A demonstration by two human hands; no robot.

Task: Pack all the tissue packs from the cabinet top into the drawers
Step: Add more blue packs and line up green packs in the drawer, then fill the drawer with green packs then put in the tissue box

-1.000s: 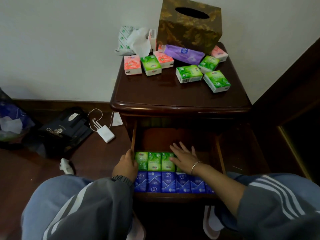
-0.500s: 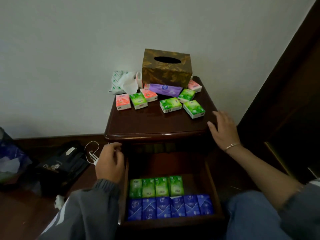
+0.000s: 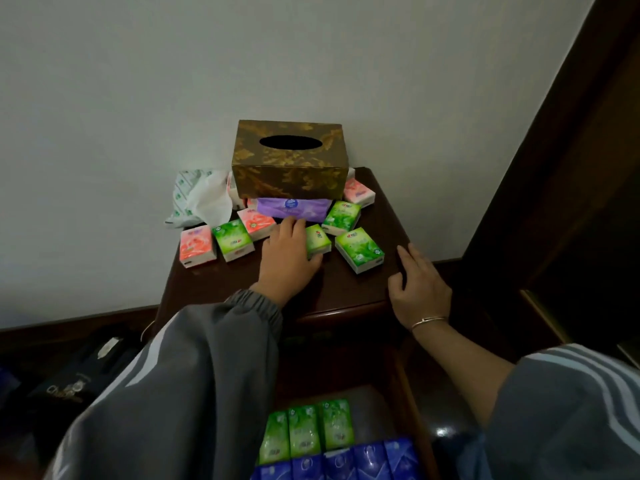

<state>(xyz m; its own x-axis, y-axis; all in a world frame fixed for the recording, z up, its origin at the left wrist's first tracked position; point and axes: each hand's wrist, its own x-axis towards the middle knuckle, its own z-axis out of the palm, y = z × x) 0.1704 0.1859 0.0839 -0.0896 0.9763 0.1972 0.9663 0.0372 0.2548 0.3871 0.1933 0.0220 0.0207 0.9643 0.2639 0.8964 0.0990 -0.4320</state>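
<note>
The left grip is lying over a green pack in the middle of the frame, fingers draped across its top and thumb hooked at its near end. Whether it is already pinching, I cannot tell. The right grip is resting spread and flat on the right edge of the counter.

The packs are crowding each other, so lifting this one carelessly is likely to nudge the purple pack touching the fingertips. The glossy wrap may also be slipping in a loose hold.

The pack is small, rectangular and bright green with a white end. It is sitting on the counter, in front of the gold tissue box. The open drawer at lower centre is holding rows of green and blue packs, with bare floor showing on its right side.
</note>
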